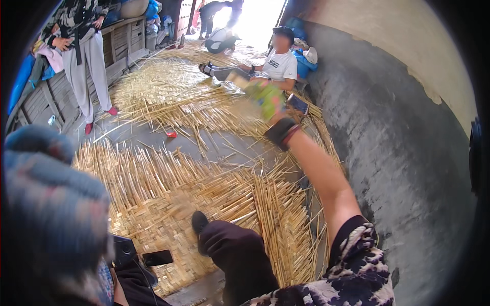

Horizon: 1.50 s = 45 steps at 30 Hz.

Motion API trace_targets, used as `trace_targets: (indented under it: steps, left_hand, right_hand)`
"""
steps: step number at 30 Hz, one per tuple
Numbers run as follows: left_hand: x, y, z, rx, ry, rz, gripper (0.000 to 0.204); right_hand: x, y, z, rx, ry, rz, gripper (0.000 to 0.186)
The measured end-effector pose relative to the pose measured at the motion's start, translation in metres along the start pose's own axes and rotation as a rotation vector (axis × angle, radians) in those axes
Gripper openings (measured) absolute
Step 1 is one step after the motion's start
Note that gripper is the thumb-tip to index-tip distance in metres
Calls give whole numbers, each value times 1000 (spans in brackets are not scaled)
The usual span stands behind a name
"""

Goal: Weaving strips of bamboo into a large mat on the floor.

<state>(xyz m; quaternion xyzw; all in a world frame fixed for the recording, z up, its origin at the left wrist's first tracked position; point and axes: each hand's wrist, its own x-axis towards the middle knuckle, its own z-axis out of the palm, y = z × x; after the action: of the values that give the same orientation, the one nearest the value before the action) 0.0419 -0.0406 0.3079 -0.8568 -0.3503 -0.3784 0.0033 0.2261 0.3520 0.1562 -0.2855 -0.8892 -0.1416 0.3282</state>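
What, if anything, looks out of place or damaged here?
A phone lies on the woven mat, an odd spot for it. A small red item sits near loose strips on the floor, like litter. On the wall, pale coating ends raggedly, perhaps peeling.

A mat-weaving workshop, by the look of it: a part-woven mat point(168, 224) with unwoven strips point(122, 164) fringing it spreads over the floor point(140, 134), a second mat point(153, 84) lies beyond it, a bright doorway point(258, 23) farther beyond it, a patchy grey wall point(403, 153) stands to its right and a weathered plank partition point(46, 99) beyond its left side
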Motion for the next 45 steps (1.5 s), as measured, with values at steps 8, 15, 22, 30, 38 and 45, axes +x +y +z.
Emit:
trace_targets:
  steps: [8, 15, 22, 30, 38, 45]
  left_hand:
    - [-32, -42, 12, -199, 85, -100, 51]
    - [-93, -120, 58, -451, 343, -233, 46]
    - [-162, -228, 132, -243, 822, -439, 40]
    - [-319, -422, 370, -883, 775, -1666, 25]
    - [-353, -487, 436, -847, 467, -1718, 42]
    - [-373, -504, 441, -1443, 741, -1797, 40]
  right_hand:
    - [-54, 38, 48, 1638, -267, 708, 39]
    - [-113, -9, 193, 542, -872, -13, 22]
    - [-147, -63, 353, 1201, -1258, 684, 14]
    - [-189, -155, 445, 1256, -997, 639, 19]
    - [-196, -172, 485, 1535, -836, 1102, 18]
    - [-193, -176, 506, 1153, -917, 678, 20]
